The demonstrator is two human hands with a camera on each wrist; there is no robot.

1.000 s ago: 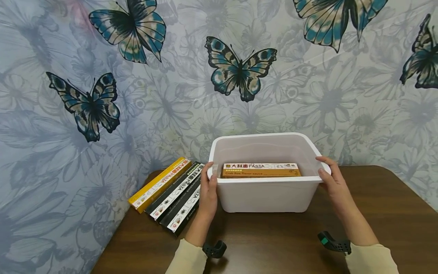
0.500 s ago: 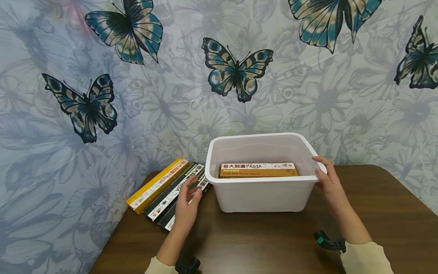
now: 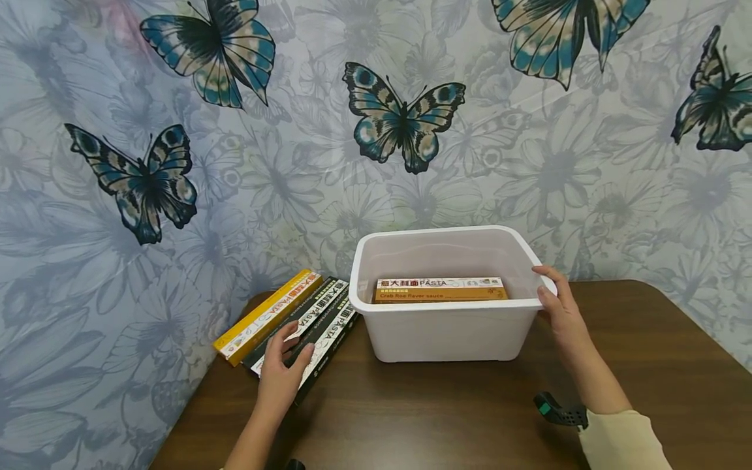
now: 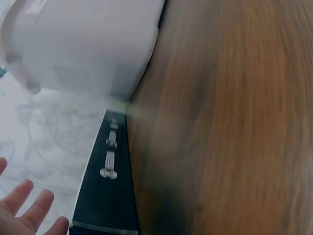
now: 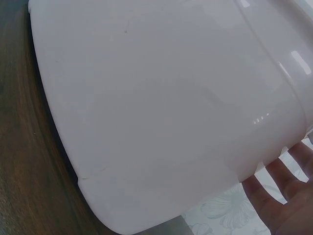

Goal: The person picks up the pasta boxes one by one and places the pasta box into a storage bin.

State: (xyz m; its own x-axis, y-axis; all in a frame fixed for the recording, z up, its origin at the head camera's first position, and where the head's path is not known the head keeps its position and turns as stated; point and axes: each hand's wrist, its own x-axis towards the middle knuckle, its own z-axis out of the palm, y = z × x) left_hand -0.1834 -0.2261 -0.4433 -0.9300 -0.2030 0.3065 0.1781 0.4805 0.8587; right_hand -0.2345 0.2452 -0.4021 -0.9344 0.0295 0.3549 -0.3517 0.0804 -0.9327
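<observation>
In the head view, my right hand (image 3: pixel 568 320) grips the right rim of a white plastic bin (image 3: pixel 446 336), thumb on the near side. Inside the bin lies a yellow-and-white pasta box (image 3: pixel 440 295). My left hand (image 3: pixel 279 375) hovers at the two black pasta boxes left of the bin, fingers spread and lightly bent, holding nothing; whether it touches them I cannot tell. The nearer black box (image 3: pixel 333 331) is partly behind that hand. In the left wrist view, a black box's side (image 4: pixel 110 191) runs toward the bin (image 4: pixel 93 54), with the fingers beside it.
A yellow pasta box (image 3: pixel 267 320) lies slanted on the far left, alongside the black ones. All stand on a dark brown wooden table (image 3: pixel 446 418). Right behind it rises a wall covering (image 3: pixel 294 196) with butterflies and flowers.
My left hand has let go of the bin's left rim and moved left and nearer, over the black boxes. The right hand keeps its hold on the bin.
</observation>
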